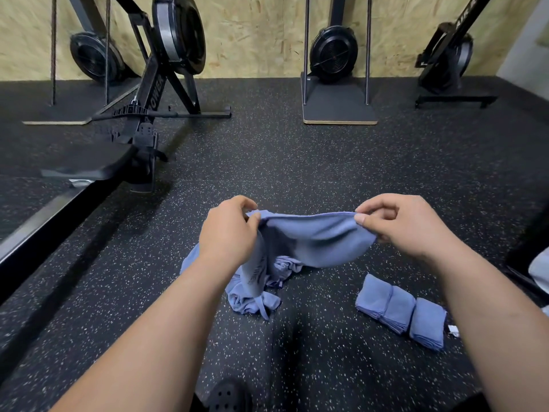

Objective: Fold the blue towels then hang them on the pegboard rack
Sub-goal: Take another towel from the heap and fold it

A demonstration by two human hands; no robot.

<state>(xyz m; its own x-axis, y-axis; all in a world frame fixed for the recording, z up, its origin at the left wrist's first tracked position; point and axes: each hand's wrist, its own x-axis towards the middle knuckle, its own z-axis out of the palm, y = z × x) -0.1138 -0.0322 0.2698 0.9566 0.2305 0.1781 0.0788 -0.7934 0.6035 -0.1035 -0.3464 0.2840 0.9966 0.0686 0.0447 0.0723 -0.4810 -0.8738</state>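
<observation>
Both hands pinch soft blue cloth towel: left hand nine o'clock, right hand three o'clock; long axis between.

Left hand: raised, fingers curled, pinching towel corner.
Right hand: raised level, thumb and forefinger pinching towel.

Soft matt cloth towel; speckled rubbery floor; chipboard wall.

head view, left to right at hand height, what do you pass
rower → left hand → held towel → right hand
</observation>
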